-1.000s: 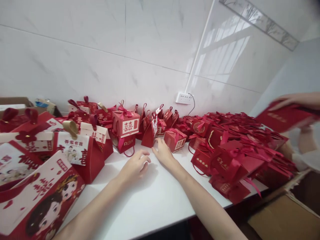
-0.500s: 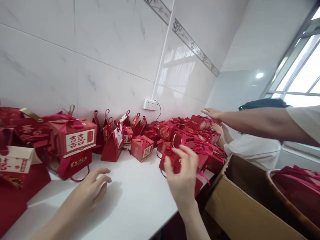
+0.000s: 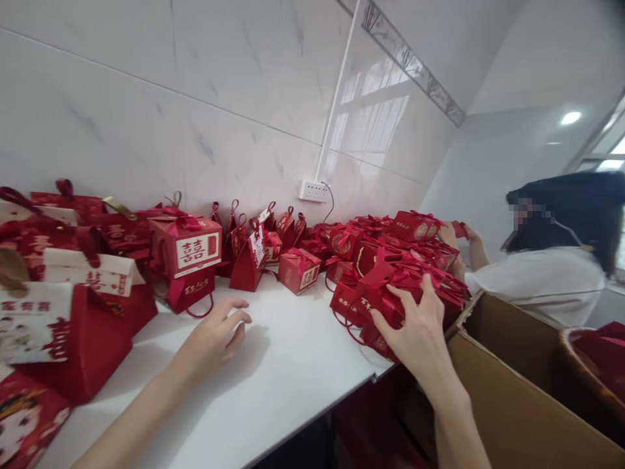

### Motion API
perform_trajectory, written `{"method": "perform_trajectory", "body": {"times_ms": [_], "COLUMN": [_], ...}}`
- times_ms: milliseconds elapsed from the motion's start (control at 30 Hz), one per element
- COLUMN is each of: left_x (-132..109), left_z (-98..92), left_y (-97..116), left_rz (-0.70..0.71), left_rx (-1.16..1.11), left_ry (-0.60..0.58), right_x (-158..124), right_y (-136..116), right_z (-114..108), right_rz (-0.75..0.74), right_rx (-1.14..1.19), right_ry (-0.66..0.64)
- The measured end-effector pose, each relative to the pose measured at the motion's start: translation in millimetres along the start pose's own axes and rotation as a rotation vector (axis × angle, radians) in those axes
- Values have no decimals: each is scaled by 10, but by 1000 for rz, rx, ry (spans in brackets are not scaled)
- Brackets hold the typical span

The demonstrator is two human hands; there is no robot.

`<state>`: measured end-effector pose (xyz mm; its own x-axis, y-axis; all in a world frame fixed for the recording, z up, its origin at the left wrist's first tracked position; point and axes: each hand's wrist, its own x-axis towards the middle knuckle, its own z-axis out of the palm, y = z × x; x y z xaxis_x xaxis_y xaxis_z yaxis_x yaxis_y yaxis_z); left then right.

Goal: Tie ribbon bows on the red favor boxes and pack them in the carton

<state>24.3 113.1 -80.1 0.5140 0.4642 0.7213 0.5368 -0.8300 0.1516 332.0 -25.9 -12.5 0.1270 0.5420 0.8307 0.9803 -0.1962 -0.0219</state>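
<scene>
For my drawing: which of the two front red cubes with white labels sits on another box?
The larger, left red card cube, atop a gold-lettered red box; the smaller cube stands on the white table.

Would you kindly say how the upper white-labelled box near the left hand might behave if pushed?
The upper box is probably stiff, given its crisp edges. It might slide, resting atop a lower box.

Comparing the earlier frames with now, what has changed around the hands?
The right hand has moved rightward from beside the triangular gift box and the cube-shaped gift box to the heap of red gift boxes; whether it grips one is unclear. The view has turned right. The left hand stays empty above the white table; those two gift boxes remain in place.
</scene>
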Motion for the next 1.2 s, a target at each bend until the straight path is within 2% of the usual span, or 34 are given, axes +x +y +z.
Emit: {"method": "perform_trajectory", "body": {"times_ms": [133, 267, 367, 433, 500, 567, 633, 700, 767, 833, 933, 1067, 1200], "left_x": [-7, -18, 9, 32, 49, 58, 65, 74, 88, 105, 131, 160, 184], "left_z": [-37, -49, -59, -79, -106, -131, -151, -165, -176, -188, -228, -302, -355], "left_y": [96, 159, 191, 200, 178, 119, 43, -19, -44, -29, 31, 73, 41], "left_rz": [-56, -147, -289, -428, -598, -731, -816, -881, -928, -941, -949, -1004, -1065], "left_rx": [-47, -181, -330, -483, -702, -852, -897, -929, -983, -1022, -1018, -931, -925], "left_ry": [-64, -113, -61, 53, 253, 448, 561, 596, 587, 561, 507, 362, 247], "right_x": [1, 59, 137, 179, 203, 215, 237, 300, 421, 573, 720, 609, 476], "right_y": [113, 62, -244, -585, -978, -1347, -1617, -1747, -1745, -1661, -1509, -1413, -1428], "right_z": [-55, -37, -15, 24, 105, 202, 262, 268, 266, 333, 614, 987, 993], "right_rz": [-127, -168, -251, -308, -345, -273, -180, -180, -185, -120, -6, 57, -6], "right_rx": [11, -3, 140, 337, 523, 596, 535, 488, 504, 551, 692, 979, 1081], "right_ry": [-153, -80, -29, -23, -56, -102, -318, -601, -777, -797, -829, -989, -1079]}}
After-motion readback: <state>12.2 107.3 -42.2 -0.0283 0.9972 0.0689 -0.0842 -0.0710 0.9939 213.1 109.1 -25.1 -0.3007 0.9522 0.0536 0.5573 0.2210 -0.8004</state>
